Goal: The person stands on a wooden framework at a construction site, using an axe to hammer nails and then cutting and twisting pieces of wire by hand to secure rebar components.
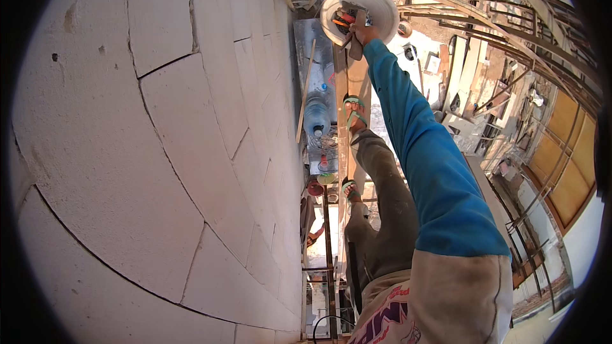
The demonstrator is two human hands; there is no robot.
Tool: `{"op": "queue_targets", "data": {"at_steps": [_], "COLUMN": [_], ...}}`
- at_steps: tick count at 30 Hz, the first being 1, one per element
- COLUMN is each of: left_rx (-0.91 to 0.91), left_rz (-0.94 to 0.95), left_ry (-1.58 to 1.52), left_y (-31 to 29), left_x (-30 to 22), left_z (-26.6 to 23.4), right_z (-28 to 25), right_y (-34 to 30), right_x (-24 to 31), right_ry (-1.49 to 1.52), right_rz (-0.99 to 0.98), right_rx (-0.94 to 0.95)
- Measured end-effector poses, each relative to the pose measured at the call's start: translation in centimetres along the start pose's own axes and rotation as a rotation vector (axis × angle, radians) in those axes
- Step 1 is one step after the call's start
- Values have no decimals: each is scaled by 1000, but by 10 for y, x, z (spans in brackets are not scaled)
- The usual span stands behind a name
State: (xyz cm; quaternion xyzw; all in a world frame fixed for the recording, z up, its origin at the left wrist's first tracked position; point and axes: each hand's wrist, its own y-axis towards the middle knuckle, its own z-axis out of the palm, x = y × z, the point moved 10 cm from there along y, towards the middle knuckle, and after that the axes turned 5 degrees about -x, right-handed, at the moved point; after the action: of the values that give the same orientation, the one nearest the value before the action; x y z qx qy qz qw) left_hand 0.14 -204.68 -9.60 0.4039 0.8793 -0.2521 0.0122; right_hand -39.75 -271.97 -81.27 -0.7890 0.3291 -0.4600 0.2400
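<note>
My right arm, in a blue and tan sleeve, reaches forward to a pale round bucket [384, 5] at the top middle. At the bucket's near rim, my right hand [366, 33] is closed around a flat, grey-brown trowel-like tool [357, 43]. Part of that tool's grip is hidden by the fingers. Inside the bucket lie several hand tools [344, 19] with orange and red parts, too jumbled to tell apart. My left hand is out of view.
I stand in green sandals on a narrow wooden plank [360, 83] high above a cluttered ground. A block wall [191, 121] rises close at left. Between them, lower down, are a blue water jug [317, 118] and a wooden stick [306, 92]. Poles [484, 16] crowd the upper right.
</note>
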Motion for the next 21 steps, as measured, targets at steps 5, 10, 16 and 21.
{"op": "queue_targets", "data": {"at_steps": [5, 10, 16, 21], "left_rx": [-52, -54, -30, -2], "left_rz": [-50, -73, -71, -60], "left_ry": [26, 27, 47, 77], "left_y": [-8, -9, -5, -4], "left_x": [4, 4, -3, -9], "left_z": [5, 11, 21, 25], "right_z": [-10, -20, 69, 35], "right_y": [-34, -130, -108, -117], "right_x": [-4, 100, 87, 121], "right_ry": [-260, -803, -707, -323], "right_rz": [-112, -474, -331, -279], "right_rx": [-202, -333, 105, -86]}}
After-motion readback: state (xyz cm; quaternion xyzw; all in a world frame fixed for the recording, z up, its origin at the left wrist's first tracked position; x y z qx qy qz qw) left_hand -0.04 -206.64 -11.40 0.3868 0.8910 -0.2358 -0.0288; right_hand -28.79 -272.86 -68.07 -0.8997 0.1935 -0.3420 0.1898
